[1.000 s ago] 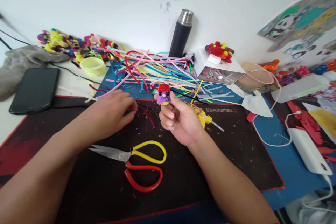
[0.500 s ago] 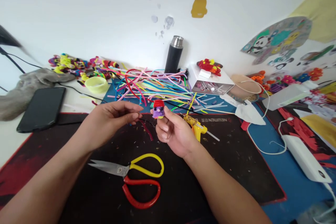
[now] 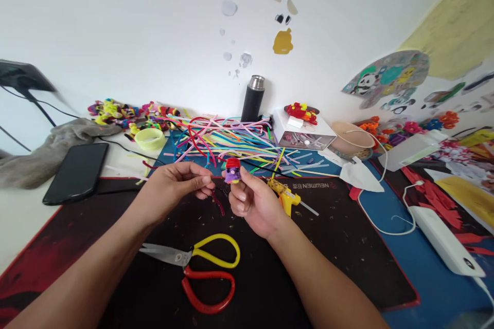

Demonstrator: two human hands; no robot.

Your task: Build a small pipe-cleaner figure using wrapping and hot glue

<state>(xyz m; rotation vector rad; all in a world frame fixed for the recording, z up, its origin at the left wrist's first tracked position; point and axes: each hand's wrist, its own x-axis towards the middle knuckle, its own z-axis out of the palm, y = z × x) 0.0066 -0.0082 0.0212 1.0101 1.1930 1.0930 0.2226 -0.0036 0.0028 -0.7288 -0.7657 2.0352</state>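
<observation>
My right hand (image 3: 259, 203) pinches a small fuzzy pipe-cleaner figure (image 3: 232, 170) between thumb and fingers, holding it up above the mat. Its top is red, with dark and purple parts below and a bit of yellow at the bottom. Just to its left, my left hand (image 3: 179, 187) has thumb and forefinger pressed together; what they hold, if anything, is too small to make out. A dark red pipe cleaner (image 3: 218, 202) shows just below those fingertips, and I cannot tell whether it touches them. Scissors (image 3: 187, 258) with one yellow and one red handle lie partly open nearer me.
A yellow glue gun (image 3: 285, 198) lies behind my right hand. Many coloured pipe cleaners (image 3: 227, 136) are heaped at the back beside a black flask (image 3: 252, 100) and a white box (image 3: 304, 136). A phone (image 3: 75, 172) lies left; a white device (image 3: 443, 239) with cables lies right.
The view has tilted up, so everything sits lower in the picture. My left fingertips have come slightly closer to the figure, which stays in my right hand.
</observation>
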